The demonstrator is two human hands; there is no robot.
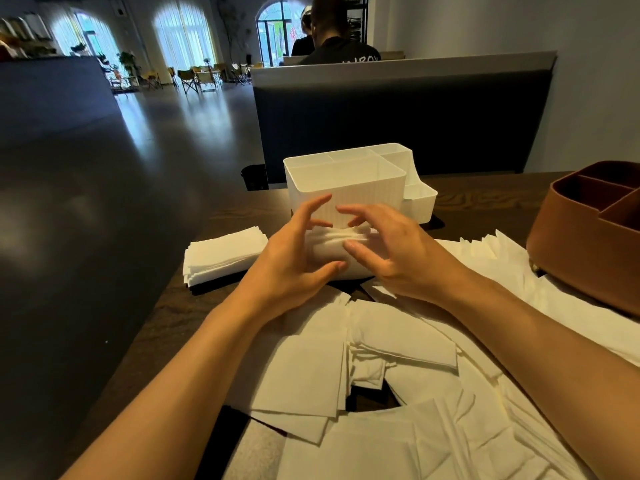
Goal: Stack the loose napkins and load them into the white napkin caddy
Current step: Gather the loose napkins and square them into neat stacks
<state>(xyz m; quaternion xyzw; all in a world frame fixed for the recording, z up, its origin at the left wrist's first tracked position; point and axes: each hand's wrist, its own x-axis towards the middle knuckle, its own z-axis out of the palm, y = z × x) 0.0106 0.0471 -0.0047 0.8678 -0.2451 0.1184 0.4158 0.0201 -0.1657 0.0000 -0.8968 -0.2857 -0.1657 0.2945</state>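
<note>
- Left hand (291,258) and right hand (391,251) hold a napkin bundle (332,249) between curled fingers, just before the white caddy (346,192).
- A neat stack (221,258) lies left; loose napkins (381,393) cover the table (166,317).
- Brown caddy (588,244) stands right.

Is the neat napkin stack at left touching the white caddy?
Apart. The head view shows dark table between the neat napkin stack and the white caddy.

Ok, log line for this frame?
stage: squaring stack | left hand: on stack | right hand: on stack | caddy: empty
</note>
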